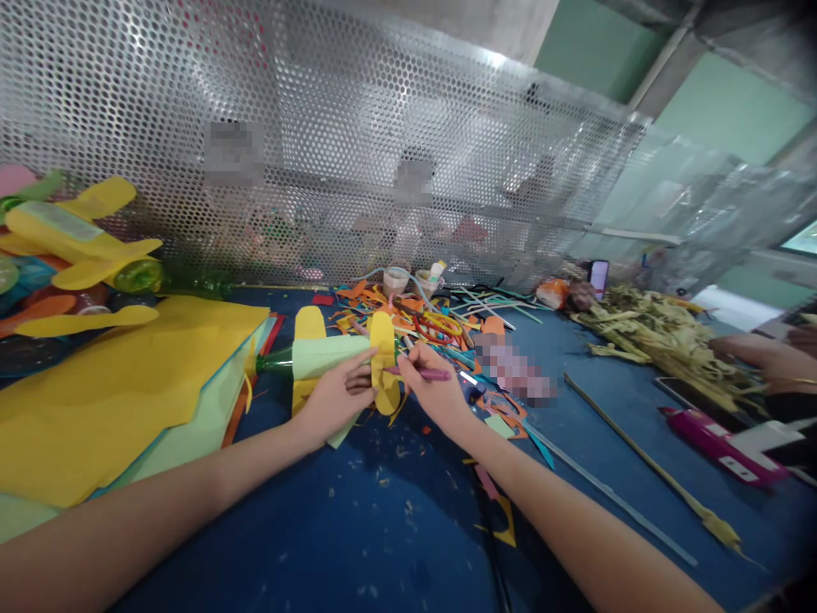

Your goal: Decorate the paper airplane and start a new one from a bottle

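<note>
A green bottle (274,363) wrapped in pale green paper (325,356) lies on its side, its neck to the left, with yellow paper wing shapes on it. My left hand (338,396) is closed round the lower side of the wrapped bottle, fingertips by the rounded yellow paper piece (383,340) at its right end. My right hand (431,387) pinches a purple pen (431,373), whose tip points left at that yellow piece.
Coloured paper sheets (115,383) are stacked at the left below finished yellow bottle shapes (77,234). Paper scraps and scissors (440,323) lie behind my hands. At the right are dried husks (657,332), a pink glue gun (721,447), a glue stick (613,494) and another person's hand (759,358).
</note>
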### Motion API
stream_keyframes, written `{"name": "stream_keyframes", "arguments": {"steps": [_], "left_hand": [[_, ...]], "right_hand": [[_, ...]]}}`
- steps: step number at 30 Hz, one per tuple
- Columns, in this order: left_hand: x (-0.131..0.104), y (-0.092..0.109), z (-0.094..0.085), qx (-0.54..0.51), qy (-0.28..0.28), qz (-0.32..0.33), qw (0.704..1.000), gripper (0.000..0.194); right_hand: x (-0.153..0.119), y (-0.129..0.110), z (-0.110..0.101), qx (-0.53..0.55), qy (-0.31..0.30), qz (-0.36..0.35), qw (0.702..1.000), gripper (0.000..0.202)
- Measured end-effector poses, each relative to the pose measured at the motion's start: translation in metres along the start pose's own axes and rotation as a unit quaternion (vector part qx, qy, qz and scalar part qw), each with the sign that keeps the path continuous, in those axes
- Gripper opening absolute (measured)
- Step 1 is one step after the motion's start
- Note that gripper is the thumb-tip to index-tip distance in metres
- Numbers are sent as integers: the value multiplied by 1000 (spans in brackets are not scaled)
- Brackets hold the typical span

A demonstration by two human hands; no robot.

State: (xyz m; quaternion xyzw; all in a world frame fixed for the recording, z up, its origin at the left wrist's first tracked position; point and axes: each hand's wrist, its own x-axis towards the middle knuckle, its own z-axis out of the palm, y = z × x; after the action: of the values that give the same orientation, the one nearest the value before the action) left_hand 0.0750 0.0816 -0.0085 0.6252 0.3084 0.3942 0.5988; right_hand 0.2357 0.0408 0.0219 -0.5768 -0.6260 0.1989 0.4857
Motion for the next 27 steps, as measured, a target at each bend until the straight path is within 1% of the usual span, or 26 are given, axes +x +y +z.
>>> {"name": "stream_keyframes", "arguments": {"steps": [8, 18, 27], "left_hand": [[-1, 1, 0, -2, -6, -3, 1000, 70], [0, 1, -1, -3, -8, 5, 1000, 68], [1, -1, -1, 1, -7, -1, 1000, 71]], "right_hand": [[0, 4, 2, 7, -3, 12, 1000, 25], [1, 2, 0, 14, 16, 5, 1000, 24], [1, 2, 0, 23, 11, 15, 1000, 25]]}}
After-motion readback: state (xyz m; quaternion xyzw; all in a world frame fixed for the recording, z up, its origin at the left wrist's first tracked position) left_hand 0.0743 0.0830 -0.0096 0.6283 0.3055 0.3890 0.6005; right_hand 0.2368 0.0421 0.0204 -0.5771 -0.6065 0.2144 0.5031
